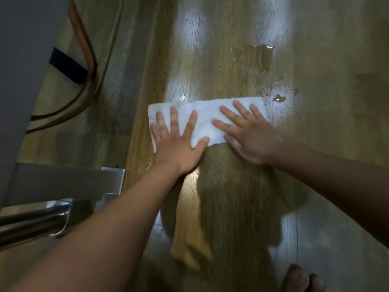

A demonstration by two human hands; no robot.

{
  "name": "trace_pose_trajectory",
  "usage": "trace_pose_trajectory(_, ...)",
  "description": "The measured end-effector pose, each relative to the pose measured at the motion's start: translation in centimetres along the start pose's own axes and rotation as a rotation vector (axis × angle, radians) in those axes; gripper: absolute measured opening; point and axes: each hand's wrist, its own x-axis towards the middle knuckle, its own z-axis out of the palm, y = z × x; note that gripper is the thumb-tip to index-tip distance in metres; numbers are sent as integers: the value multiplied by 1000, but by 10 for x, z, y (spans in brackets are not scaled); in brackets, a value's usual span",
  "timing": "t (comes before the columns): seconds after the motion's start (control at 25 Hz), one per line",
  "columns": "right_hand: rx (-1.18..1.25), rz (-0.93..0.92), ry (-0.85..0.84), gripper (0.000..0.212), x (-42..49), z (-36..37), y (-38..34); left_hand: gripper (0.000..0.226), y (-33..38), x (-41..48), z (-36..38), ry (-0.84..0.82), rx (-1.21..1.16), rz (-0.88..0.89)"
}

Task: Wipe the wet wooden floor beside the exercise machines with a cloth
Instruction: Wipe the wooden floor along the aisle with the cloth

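Now pressing flat on the white cloth [205, 121] with the left hand [176, 142] and right hand [250, 135], fingers spread wide, not gripping. Spread long on the wooden floor [221, 186], right of the machine frame [63, 186]. Only partly done, by the look: puddle [265, 57] far off and drops [279, 98] just past the cloth's right end left to wipe.

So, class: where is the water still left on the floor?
In the head view, the puddle and drops lie just beyond the cloth's right end, ahead of the right hand.
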Motion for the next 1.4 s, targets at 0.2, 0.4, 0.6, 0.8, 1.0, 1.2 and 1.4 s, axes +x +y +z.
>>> trace_pose_trajectory(0.2,-2,-75,-15,62,-26,10,4,84,-2,-10,7,13,47,10)
trace_pose_trajectory(0.4,3,50,44,71,41,-12,26,87,0,64,-27,-8,40,-18)
trace_pose_trajectory(0.6,-38,64,33,71,79,-29,51,87,-2,117,-53,-22,48,-2)
trace_pose_trajectory(0.8,-17,74,5,73,119,-44,73,86,-1,153,-73,-61,42,-30)
trace_pose_trajectory(1.0,53,133,83,68,93,-31,36,77,-5,114,-52,50,15,-4)
trace_pose_trajectory(1.2,106,-5,105,56,27,1,-12,85,-22,32,-14,79,84,-30)
trace_pose_trajectory(1.4,116,95,75,63,87,-27,11,74,-37,134,-69,32,94,28)
